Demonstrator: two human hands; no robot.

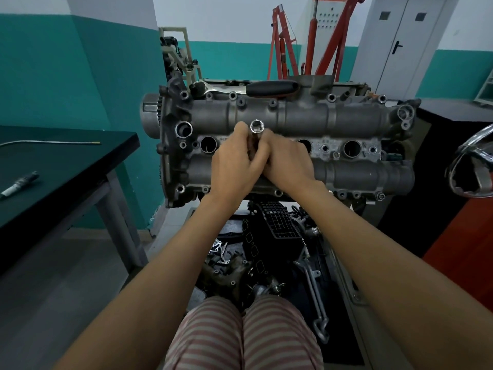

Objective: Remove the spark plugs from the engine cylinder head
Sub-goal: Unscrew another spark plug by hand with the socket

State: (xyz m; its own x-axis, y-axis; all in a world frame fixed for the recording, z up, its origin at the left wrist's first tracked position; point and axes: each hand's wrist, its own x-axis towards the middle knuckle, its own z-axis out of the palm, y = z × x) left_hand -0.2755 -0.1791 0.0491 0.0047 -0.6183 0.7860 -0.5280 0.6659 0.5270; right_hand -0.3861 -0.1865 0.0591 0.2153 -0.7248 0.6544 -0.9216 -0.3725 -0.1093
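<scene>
The grey engine cylinder head (346,113) lies across the stand in front of me, with a row of round plug wells along its middle. One open well (208,144) shows at the left and another (352,149) at the right. Both hands meet over the second well from the left. My left hand (234,166) and my right hand (288,162) grip a chrome spark plug socket (257,127) that stands upright, its open end facing up. The socket's lower part and the well under it are hidden by my fingers.
A ratchet wrench with a black handle (272,88) lies on the head's far edge. On the black table (80,161) to the left lie a spark plug (18,184) and a thin metal rod (50,142). Loose engine parts (277,225) sit below the stand. A chrome wheel (472,161) is at the right.
</scene>
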